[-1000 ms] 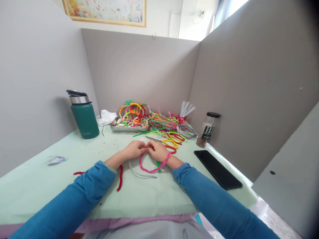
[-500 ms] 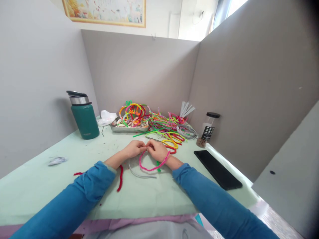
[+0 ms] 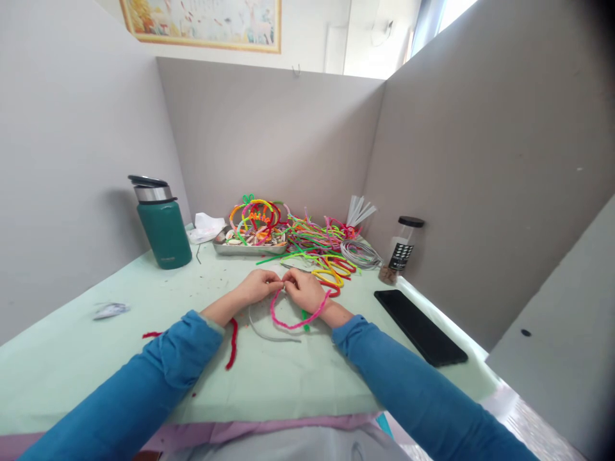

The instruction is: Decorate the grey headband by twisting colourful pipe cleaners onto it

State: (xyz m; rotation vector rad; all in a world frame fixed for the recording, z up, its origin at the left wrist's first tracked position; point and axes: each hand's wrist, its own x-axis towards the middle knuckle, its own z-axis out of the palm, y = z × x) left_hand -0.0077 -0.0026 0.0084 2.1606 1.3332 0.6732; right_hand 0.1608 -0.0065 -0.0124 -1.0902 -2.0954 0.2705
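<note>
A fuzzy pink pipe cleaner hangs in an open curve from my fingertips, its far end lying by my right wrist. My left hand is closed in a pinch at the upper end of it. Thumb and fingers of my right hand pinch the same spot, touching the left fingertips; the exact grip is hidden between them. Just below lies a thin grey wire, bent in an arc. Partly inside the pink curve is a short green piece. A red pipe cleaner rests beside my left forearm.
Behind my hands stand a metal tray of shells and coloured loops, a heap of pipe cleaners and coiled grey wire. A green bottle is left; a clear jar and black phone are right. Grey partitions enclose the table.
The pink curve has shifted slightly to the right and narrowed a little. Both hands stay pinched together in nearly the same place.
</note>
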